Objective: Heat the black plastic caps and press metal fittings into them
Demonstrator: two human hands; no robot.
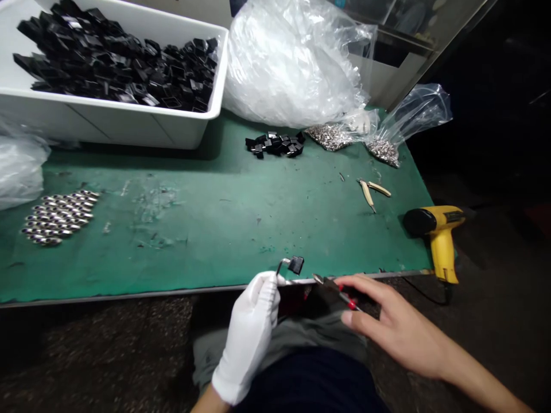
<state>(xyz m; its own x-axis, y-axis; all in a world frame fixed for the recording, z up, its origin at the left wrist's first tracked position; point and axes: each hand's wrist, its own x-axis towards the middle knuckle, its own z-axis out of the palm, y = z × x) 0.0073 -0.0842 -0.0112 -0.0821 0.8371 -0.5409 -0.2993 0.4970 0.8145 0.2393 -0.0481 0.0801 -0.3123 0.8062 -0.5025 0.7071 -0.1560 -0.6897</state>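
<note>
2 sm bags (330,136) (383,150) beyond held pliers (330,285); yel heat gun (442,241) R.

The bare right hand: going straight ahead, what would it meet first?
Likely the small black rectangular block held up by the white-gloved left hand, just beyond the red-handled metal pliers; depth is unclear.

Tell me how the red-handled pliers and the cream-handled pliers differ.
The red-handled pliers are held in the right hand; the cream-handled pliers lie on the green tabletop. The red pair is by the near edge, the cream pair farther back. Both are hand tools.
</note>
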